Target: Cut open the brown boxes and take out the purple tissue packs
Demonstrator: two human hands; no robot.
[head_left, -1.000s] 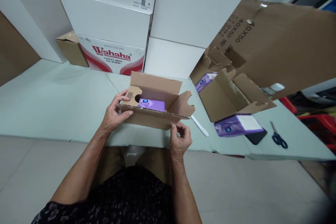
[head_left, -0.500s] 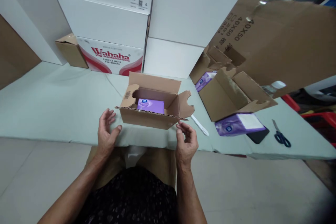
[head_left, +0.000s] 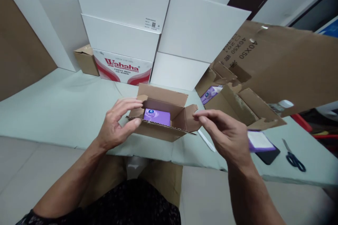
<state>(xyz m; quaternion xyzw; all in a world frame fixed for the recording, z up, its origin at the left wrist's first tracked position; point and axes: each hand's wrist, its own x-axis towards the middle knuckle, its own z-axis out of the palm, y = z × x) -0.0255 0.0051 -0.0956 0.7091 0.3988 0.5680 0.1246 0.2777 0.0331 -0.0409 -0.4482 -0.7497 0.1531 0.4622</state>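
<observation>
Cardboard box (head_left: 157, 132) mid-frame, purple pack (head_left: 158, 116) inside | I've raised left hand (head_left: 116, 124), released, and right hand (head_left: 228, 132), grip unclear, to end flaps (head_left: 192, 119) | flaps reachable, box unclosed

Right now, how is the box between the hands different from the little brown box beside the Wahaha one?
The near box stands open, while the little box looks closed. The near box shows a purple pack inside; the little box shows no contents. Both are brown cardboard.
</observation>
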